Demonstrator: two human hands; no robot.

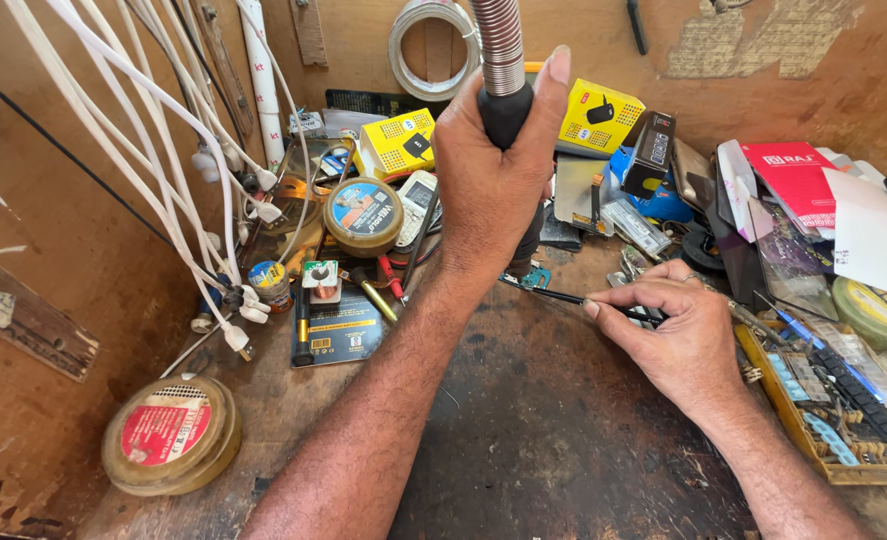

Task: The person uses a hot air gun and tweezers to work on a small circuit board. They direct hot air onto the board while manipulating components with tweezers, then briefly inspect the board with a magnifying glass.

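Two hands work over a dark, stained wooden bench (523, 440) crowded along its far edge with clutter. The left hand (493, 175) is closed in a full fist round the black handle (505, 112) of a hot-air wand, thumb pressed up its right side. A ribbed metal hose (498, 45) rises from the handle out of the top of the view, so the tool's long axis stands nearly upright, nozzle end pointing down toward the bench behind the hand; the tip itself is hidden. The handle looks rigid and light, best gripped on its black sleeve, away from the hot end, while the springy hose probably tugs back a little.

The right hand (678, 335) rests near the bench, fingers pinched on thin black tweezers (563, 296). These lie almost level, tips aimed left toward a small blue part (535, 277) below the wand. They seem light, stiff and slippery, and are held about mid-length.

A round tin with a red label (170, 433) sits at the near left, white cables (153, 130) hang beyond it, and a tray of small tools (833, 400) lies at the right.
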